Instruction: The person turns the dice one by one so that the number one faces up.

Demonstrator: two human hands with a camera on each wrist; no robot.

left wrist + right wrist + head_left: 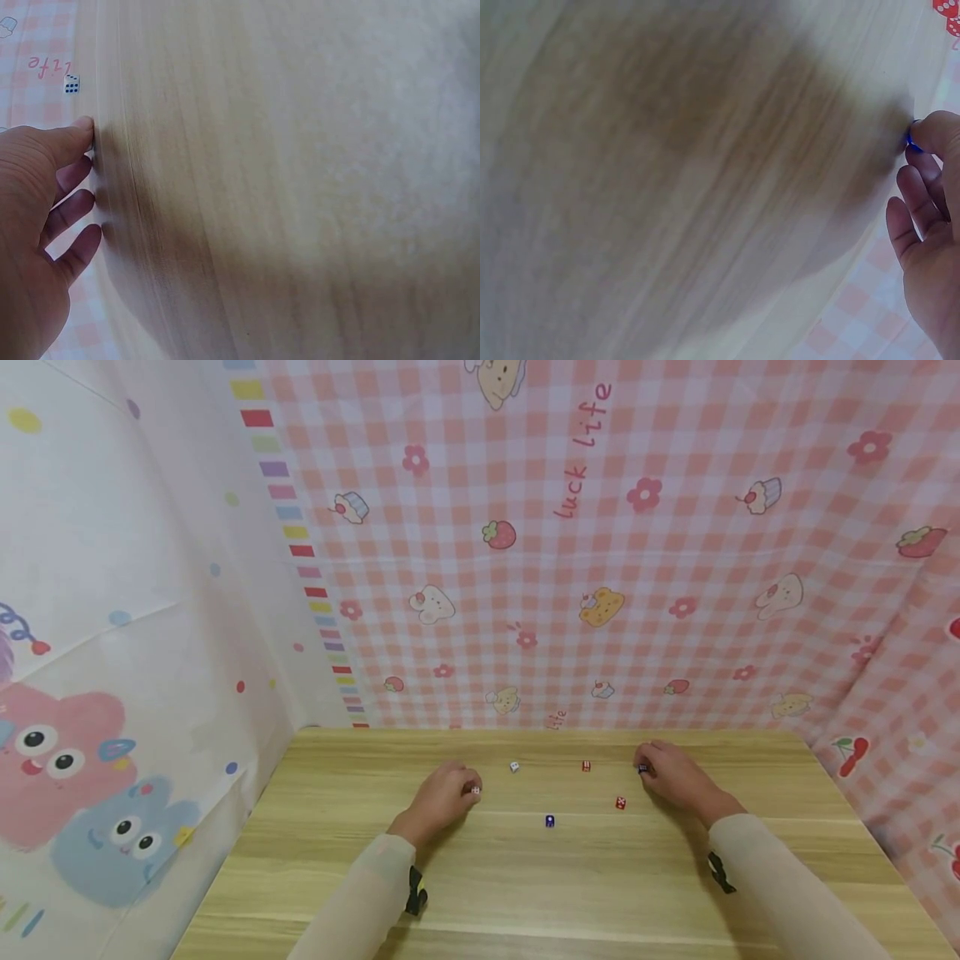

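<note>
My left hand point(442, 797) pinches a white die point(476, 791) between thumb and fingertips at the tabletop; in the left wrist view the thumb mostly hides it. Further right, my right hand point(678, 783) pinches a blue die point(642, 768), of which a blue edge point(913, 142) shows in the right wrist view. Between the hands lie another white die point(514, 767), a red die point(587, 767) near the back, a second red die point(621, 803) and another blue die point(550, 821). That loose white die point(71, 84) is also beyond my left thumb in its wrist view.
The dice lie on a wood-grain table point(480, 893). A pink checked cloth point(555, 568) hangs along its back edge. White cloth with cartoon figures point(97, 760) covers the left side, and more pink cloth point(892, 752) hangs at the right.
</note>
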